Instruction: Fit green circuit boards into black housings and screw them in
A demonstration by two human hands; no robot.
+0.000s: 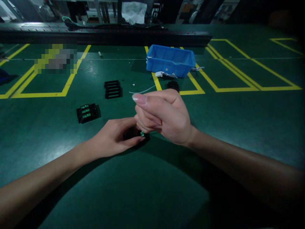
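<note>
My left hand [116, 135] lies low on the green mat, its fingers closed around a small black holder [130, 133] that is mostly hidden. My right hand [162, 116] hovers just above it, fingers curled and thumb stretched out to the left, pinching a tiny green part [142, 134] at the holder's right end. The two hands touch at the fingertips.
A black block with green parts in it [87, 112] lies to the left, and a stack of empty black holders [112, 89] sits behind it. A blue bin [170, 60] stands at the back, with a dark small piece [173, 85] and a thin white wire [143, 91] before it. Yellow lines mark the mat [238, 127].
</note>
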